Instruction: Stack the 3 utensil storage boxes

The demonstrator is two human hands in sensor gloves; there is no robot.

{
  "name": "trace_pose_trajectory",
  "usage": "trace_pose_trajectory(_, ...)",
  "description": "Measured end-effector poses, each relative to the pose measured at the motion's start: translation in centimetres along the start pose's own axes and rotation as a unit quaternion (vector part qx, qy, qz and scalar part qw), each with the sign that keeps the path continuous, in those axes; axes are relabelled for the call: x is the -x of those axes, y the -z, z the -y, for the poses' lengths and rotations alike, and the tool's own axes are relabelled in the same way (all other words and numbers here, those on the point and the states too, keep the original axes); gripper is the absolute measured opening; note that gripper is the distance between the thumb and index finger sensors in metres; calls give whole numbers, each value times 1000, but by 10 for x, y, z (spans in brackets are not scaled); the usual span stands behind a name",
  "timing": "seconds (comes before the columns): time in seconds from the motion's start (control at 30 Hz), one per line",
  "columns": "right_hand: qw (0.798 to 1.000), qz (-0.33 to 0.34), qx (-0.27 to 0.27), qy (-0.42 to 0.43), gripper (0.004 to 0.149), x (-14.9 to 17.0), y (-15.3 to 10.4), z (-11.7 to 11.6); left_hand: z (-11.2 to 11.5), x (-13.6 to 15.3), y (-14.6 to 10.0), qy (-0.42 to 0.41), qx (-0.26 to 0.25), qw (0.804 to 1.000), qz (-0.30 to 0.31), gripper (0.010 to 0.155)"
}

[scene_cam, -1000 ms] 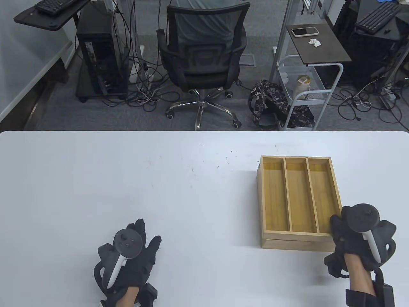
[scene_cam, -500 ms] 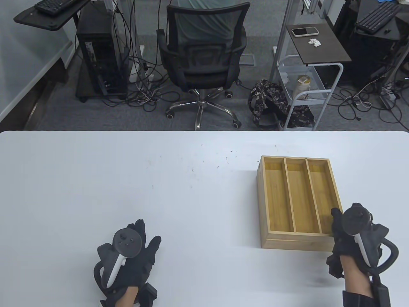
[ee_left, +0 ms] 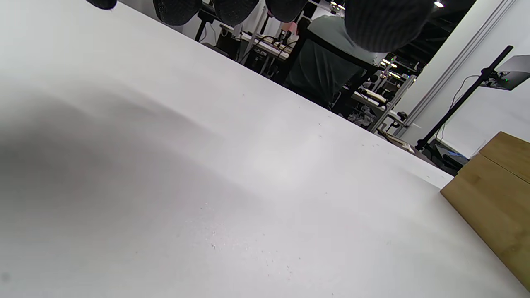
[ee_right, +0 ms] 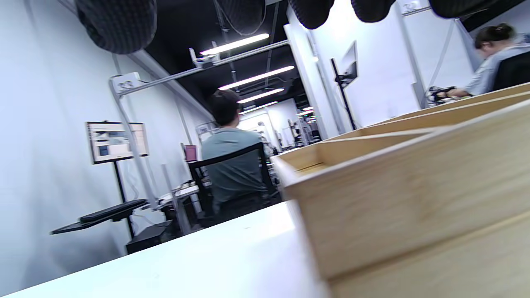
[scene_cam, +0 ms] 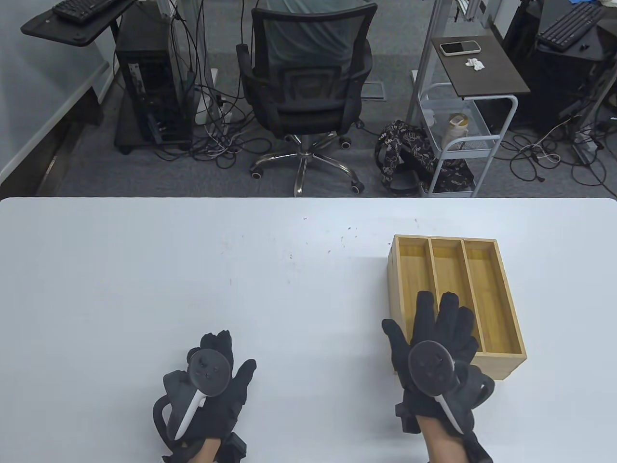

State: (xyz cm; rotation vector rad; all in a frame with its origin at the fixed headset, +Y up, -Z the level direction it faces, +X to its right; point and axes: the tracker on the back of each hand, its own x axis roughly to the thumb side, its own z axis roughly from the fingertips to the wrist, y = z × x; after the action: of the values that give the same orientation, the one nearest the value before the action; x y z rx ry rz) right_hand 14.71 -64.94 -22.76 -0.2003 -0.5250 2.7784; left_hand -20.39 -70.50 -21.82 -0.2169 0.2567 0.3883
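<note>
Now square the top box [scene_cam: 453,294] flush over the stack [scene_cam: 501,369] at lower right of the bench [scene_cam: 193,270], pressing evenly with the wide-spread, empty right hand [scene_cam: 436,347], keeping the splayed, empty left hand [scene_cam: 212,381] clear at lower left.

wooden boxes [scene_cam: 458,289] stacked, top apparently skewed
</note>
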Motion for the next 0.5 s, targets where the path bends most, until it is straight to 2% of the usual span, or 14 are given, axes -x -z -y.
trace_pose_trajectory(0.3,997,66,-20,-39,81,-17,-39,-49,-1,-7,-8,17,-22,1000,14,80)
trace_pose_trajectory(0.5,994,94,-16,-61,80,-21,-46,-54,0,-7,-8,14,-24,1000,12,80)
